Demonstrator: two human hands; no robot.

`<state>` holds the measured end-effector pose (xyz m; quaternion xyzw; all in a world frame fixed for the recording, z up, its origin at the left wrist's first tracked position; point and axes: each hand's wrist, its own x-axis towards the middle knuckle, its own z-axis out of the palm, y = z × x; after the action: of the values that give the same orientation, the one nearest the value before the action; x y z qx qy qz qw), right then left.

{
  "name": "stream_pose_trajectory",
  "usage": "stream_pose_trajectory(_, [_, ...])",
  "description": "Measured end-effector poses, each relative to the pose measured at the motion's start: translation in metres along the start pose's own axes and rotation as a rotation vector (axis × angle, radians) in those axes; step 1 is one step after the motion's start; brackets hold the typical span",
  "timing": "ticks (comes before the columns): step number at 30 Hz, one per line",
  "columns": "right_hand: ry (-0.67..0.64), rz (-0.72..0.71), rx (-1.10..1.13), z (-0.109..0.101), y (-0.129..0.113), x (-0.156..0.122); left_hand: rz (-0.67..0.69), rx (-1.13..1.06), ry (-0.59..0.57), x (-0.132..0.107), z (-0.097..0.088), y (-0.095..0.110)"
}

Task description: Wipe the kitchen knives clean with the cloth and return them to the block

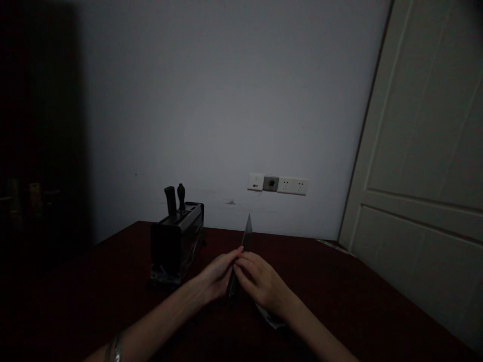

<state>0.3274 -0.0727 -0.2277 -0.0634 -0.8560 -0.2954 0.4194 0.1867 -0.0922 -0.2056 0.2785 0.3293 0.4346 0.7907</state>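
Observation:
Pointing up and away from me, a knife is held between both hands above the dark red table. My left hand is closed around it from the left, with the thumb lying along its side near the base of the blade. The bent fingers of my right hand press on the knife from the right. Its black handle sticks out below the fingers. Under my right hand a pale, thin piece shows, perhaps cloth or tissue; whether the hand holds it I cannot tell.
On the left of the table stands a black knife block with two dark-handled tools upright in it. Behind is a pale wall with sockets. A panelled door borders the right side. The scene is dim.

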Motion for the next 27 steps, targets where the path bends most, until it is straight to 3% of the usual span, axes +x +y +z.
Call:
stream_pose_trajectory(5, [0.045,-0.076,-0.085,-0.001,0.001,-0.004,0.076,-0.03,0.011,0.005,-0.007,-0.003])
stream_pose_trajectory(11, [0.026,-0.06,-0.088,-0.004,0.001,-0.007,0.19,0.004,-0.084,0.01,-0.016,-0.007])
stream_pose_trajectory(19, [-0.164,-0.024,-0.128,-0.027,0.019,-0.017,0.294,0.205,-0.128,0.008,-0.022,0.001])
stream_pose_trajectory(22, [-0.208,0.121,-0.129,-0.031,0.031,-0.041,0.279,0.26,-0.173,0.006,-0.029,0.006])
stream_pose_trajectory(24, [-0.253,0.305,-0.16,-0.029,0.037,-0.059,0.27,0.242,-0.175,0.005,-0.032,0.005])
stream_pose_trajectory(27, [-0.42,0.602,-0.16,-0.023,0.041,-0.081,0.224,0.166,-0.141,0.007,-0.036,0.0])
